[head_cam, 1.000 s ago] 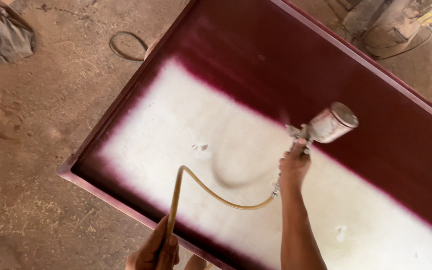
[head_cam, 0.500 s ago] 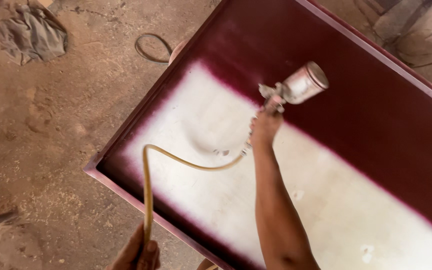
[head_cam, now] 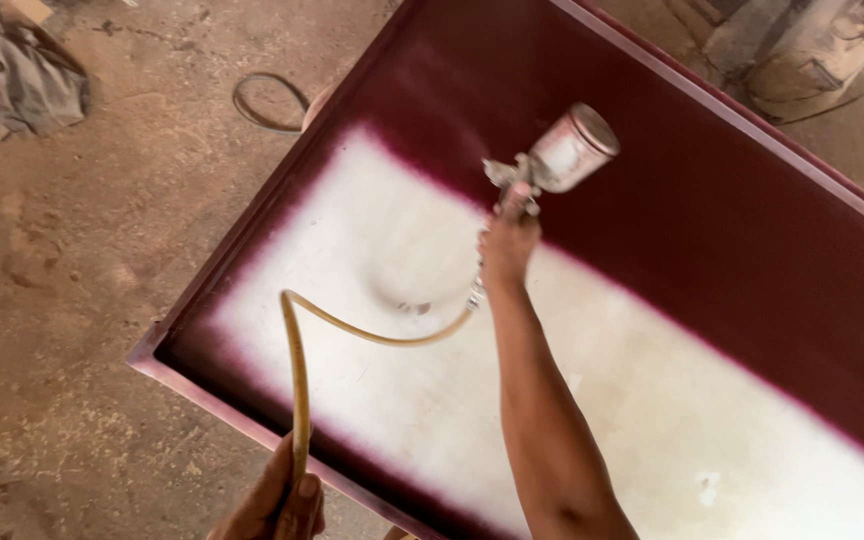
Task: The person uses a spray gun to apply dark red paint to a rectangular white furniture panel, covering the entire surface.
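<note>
Right hand [head_cam: 508,245] fingers clamped on spray gun [head_cam: 552,160] — cup tilted up-right over panel [head_cam: 732,230]; left hand [head_cam: 277,505] gripping hose [head_cam: 297,390] — nearer edge.

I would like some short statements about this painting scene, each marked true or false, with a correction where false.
1. The right hand holds a spray gun above the panel. True.
2. The left hand grips a yellowish hose. True.
3. The whole panel is already dark red. False: its middle is white; only the edges and the far part are dark red.
4. The hose lies flat on the floor. False: it curves through the air from the left hand to the gun.
5. A grey cloth lies on the dusty floor. True.
</note>
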